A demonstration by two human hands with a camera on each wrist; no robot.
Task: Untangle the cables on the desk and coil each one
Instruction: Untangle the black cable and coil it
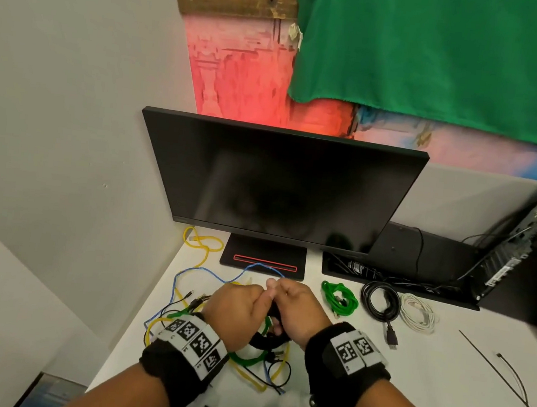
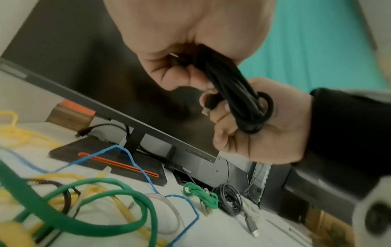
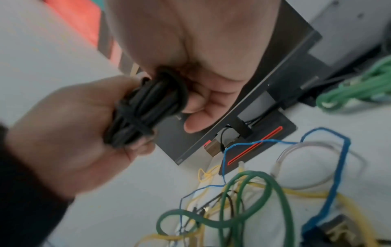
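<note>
A coiled black cable [image 2: 232,86] hangs above the desk between both hands, its loops bunched and a turn wrapped round the bundle. My left hand [image 1: 243,300] grips one end of the black cable [image 3: 143,108] and my right hand [image 1: 293,302] grips the other, knuckles almost touching. Part of the black cable [image 1: 266,339] droops under my wrists. Below lies a tangle of a thick green cable [image 3: 253,217], a blue cable [image 1: 186,274], a yellow cable [image 1: 203,246] and thin black leads.
Three coiled cables lie in a row at the right: green [image 1: 340,298], black [image 1: 381,301], white [image 1: 419,313]. The monitor [image 1: 279,184] and its base [image 1: 264,259] stand just behind my hands. A black computer case [image 1: 520,249] leans at the far right.
</note>
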